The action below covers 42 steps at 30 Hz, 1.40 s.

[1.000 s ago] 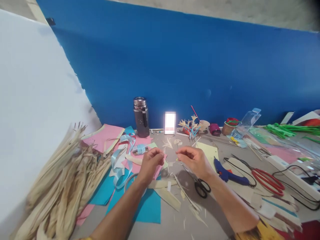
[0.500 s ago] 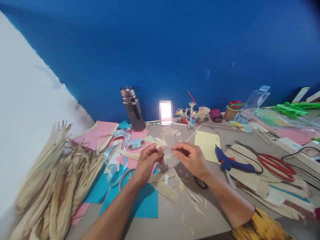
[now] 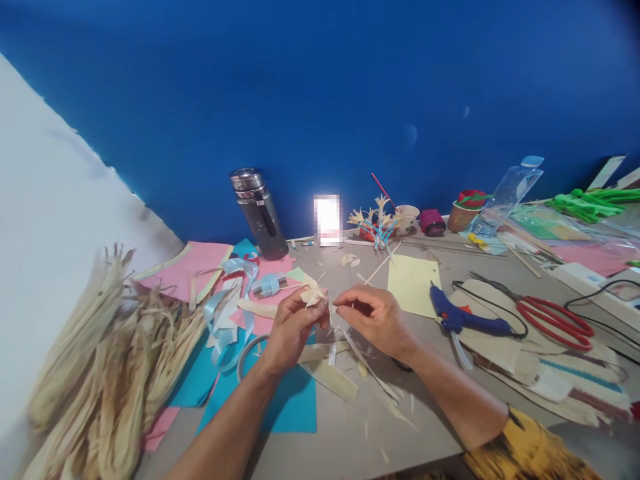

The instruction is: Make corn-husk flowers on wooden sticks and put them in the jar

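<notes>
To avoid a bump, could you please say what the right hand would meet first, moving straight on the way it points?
Probably the left hand, holding the pale flower-like piece; depth is unclear.

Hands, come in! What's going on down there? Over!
Left hand: pinching pale petal-like piece. Right hand: close beside it, grip contents unclear. Loose pale strips: scattered on table nearby.

We see a yellow sleeve (image 3: 530, 447) with dark, nearly black blotches and streaks, its cloth wide and softly creased, its edge crossing the right forearm (image 3: 455, 393). Below that edge we find the forearm, wrist and right hand (image 3: 377, 319) bare; the left hand (image 3: 295, 330) and left forearm (image 3: 227, 420) are bare up to the picture's edge.
</notes>
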Available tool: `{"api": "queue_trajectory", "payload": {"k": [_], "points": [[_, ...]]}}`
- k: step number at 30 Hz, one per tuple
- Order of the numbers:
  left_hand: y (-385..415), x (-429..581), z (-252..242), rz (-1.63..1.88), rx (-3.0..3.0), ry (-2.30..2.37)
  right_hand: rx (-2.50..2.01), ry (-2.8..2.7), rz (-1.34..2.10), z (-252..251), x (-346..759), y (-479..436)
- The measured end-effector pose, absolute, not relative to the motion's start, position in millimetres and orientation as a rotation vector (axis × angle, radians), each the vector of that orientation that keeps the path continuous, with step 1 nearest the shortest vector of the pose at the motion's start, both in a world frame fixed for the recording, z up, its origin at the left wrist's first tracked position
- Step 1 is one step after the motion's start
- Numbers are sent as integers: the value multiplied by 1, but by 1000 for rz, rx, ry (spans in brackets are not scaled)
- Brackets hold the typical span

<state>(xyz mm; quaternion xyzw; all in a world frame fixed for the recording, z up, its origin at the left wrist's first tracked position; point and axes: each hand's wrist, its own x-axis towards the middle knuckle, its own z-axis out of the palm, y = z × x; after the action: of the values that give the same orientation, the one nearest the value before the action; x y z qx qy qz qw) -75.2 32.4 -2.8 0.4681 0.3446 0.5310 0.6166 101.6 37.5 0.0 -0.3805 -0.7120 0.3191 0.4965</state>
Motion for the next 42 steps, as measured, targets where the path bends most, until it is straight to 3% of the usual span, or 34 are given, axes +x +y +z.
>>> {"api": "queue_trajectory", "payload": {"k": [26, 42], "points": [[25, -71, 8, 1118, 886, 837, -929, -1695, 1189, 3, 101, 30], [22, -71, 8, 1066, 952, 764, -705, -1420, 1569, 1, 102, 32]]}}
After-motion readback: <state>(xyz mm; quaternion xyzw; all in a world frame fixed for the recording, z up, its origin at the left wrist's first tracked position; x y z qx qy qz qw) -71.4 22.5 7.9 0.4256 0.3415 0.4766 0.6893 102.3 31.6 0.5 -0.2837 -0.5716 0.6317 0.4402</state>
